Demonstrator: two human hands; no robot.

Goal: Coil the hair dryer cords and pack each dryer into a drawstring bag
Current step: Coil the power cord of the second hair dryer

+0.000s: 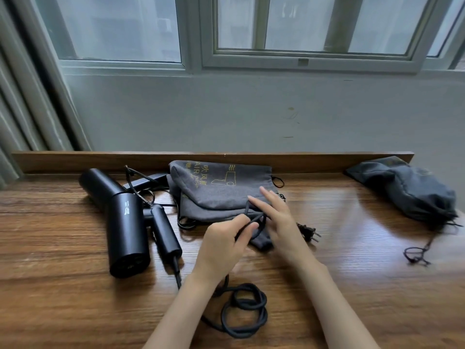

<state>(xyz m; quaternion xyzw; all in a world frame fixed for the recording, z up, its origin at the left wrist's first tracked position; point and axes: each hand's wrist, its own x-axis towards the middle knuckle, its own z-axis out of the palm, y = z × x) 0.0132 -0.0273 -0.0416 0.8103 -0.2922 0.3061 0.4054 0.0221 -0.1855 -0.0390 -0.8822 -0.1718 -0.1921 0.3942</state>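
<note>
With left hand [226, 244] pinching the cord [249, 286], wind even loops round the straight-fingered right hand [276, 219] (centre frame), plug [308, 230] last.

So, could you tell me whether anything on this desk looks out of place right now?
Nothing looks damaged. The cord near the front edge lies in loose, uneven loops, and the filled bag at the far right trails its drawstring across the desk.
</note>
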